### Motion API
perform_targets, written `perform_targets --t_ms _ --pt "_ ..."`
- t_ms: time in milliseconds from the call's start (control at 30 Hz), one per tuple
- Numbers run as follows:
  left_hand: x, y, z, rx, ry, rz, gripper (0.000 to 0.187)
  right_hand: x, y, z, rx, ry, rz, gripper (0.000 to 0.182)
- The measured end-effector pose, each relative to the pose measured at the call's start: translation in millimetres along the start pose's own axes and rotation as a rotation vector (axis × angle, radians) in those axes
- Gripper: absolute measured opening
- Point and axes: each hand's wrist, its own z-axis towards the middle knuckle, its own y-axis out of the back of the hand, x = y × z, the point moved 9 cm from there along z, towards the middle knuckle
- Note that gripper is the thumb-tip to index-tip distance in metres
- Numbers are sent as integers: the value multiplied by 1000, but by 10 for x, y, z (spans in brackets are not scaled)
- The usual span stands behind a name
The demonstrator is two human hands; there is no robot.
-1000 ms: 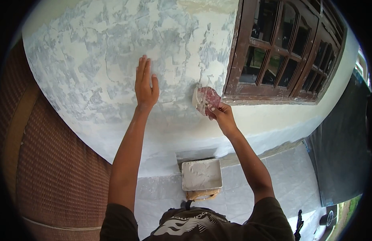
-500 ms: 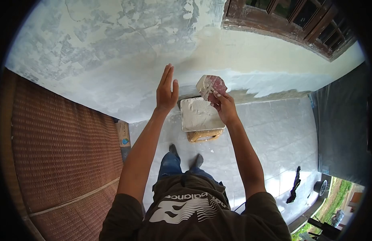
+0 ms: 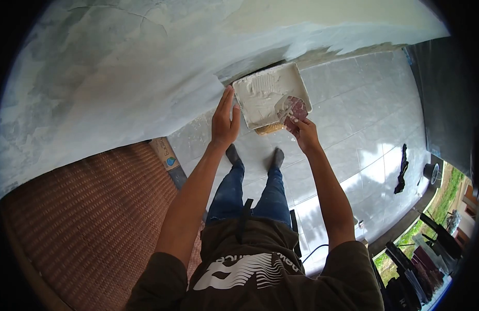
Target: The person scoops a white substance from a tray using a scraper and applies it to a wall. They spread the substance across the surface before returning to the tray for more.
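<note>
My right hand [image 3: 303, 135] grips a dark red, flat scraper [image 3: 293, 110] smeared with pale paste, its fingers pinched on the near edge. The scraper is over the right front part of a white tray [image 3: 305, 92] that holds thick off-white paste [image 3: 264, 98]. Whether its edge touches the paste, I cannot tell. The tray rests on a yellow stool [image 3: 269, 129], mostly hidden beneath it. Held up flat at the tray's left edge, my left hand [image 3: 225, 122] is empty, with its fingers straight and the thumb a little apart.
A patchy plastered wall [image 3: 120, 78] runs along the far side. At the left stands a brown woven panel [image 3: 94, 223], beside a cardboard box [image 3: 164, 153]. On the grey tiled floor [image 3: 348, 129] lies a black strip [image 3: 401, 168], with a dark bucket [image 3: 430, 172] further right.
The view has tilted down, so the tray appears larger and higher. My right hand has brought the scraper from in front of the wall to over the tray. My left hand stays raised and open.
</note>
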Motion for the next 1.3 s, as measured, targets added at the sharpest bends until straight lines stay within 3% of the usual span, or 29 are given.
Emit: perform_targets --t_ms 167,233,267,333,367,400,467,667,800,867,933,1000,1033,1067,1167,1300 --pt "408 -220 -72 124 8 -29 47 -511 261 331 -101 10 -88 22" --pt "567 -390 -114 162 14 -34 47 -578 454 550 -186 100 -517 16" --pt "636 -462 -161 173 8 -48 47 -705 557 600 -195 84 -519 16" --pt "788 -610 -206 179 10 -67 46 -430 296 604 -187 479 -1160 16" --pt "860 -692 -277 200 27 -67 46 -398 215 590 -189 635 -1163 12" --pt "921 -782 -334 219 41 -69 45 -439 225 652 -186 618 -1173 12" --pt "1043 -934 -459 244 60 -76 44 -503 24 675 -141 835 -1575 13" --pt "1264 -1248 -768 287 94 -99 43 -1162 157 1025 113 774 -1941 18" --pt "1280 -1360 -929 299 103 -99 43 -1208 92 563 124 994 -1894 17" --pt "1267 -1398 -995 308 115 -107 43 -1302 146 458 226 794 -1789 17" --pt "1248 -1450 -1047 313 124 -118 43 -1246 240 416 187 740 -1661 20" --pt "1263 -1460 -1086 306 134 -95 43 -944 682 618 -113 482 -1063 16" --pt "1269 -1465 -1111 306 139 -96 43 -1062 860 799 -174 143 -624 17" --pt "1281 -1481 -1125 307 143 -96 43 -1063 954 844 -259 24 -330 22" --pt "1281 -1538 -1169 313 159 -99 44 -1359 1288 1108 -298 -6 -199 23" --pt "1237 -1598 -1222 318 174 -128 44 -1800 1594 793 -412 -4 -63 24"
